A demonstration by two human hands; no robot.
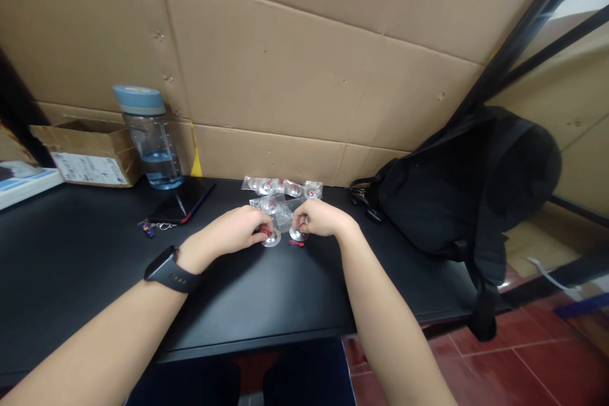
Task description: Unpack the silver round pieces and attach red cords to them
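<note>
Two shiny round discs with red cord lie side by side on the black table (238, 304). My left hand (245, 227), with a black watch on its wrist, has its fingertips pinched on the red cord of the left disc (272, 240). At the right disc (299, 236), my right hand (316, 218) pinches its red cord. A small piece of red cord (295, 243) lies just in front of that disc. Behind my hands are clear plastic wrappers (284, 219) and a row of similar discs in clear packets (266, 186).
At the left stand a blue-lidded bottle (155, 146) and an open cardboard box (95, 152), with a phone (181, 204) and a keychain (152, 227) nearer. A black backpack (438, 184) fills the right side. Cardboard (285, 76) lines the back.
</note>
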